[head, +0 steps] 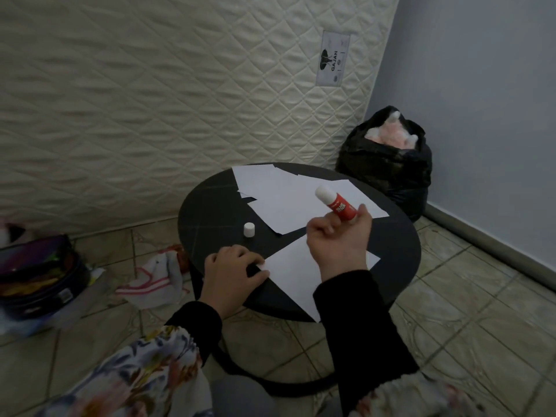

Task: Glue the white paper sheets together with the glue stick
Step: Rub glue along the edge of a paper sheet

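A round, matte black table (210, 212) holds a loose pile of smooth white paper sheets (288, 191) at its far side and 1 white sheet (298, 278) near the person. The left hand (233, 270) presses that sheet's left corner, fingers bent. The right hand (340, 242) grips a red, uncapped glue stick (338, 204) just above it, white tip angled up and away. A small white cap (249, 229) stands nearby.

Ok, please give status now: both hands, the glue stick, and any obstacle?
Right hand grips glue stick, uncapped, raised. Left hand presses near sheet corner. Cap stands on table. No obstacle.
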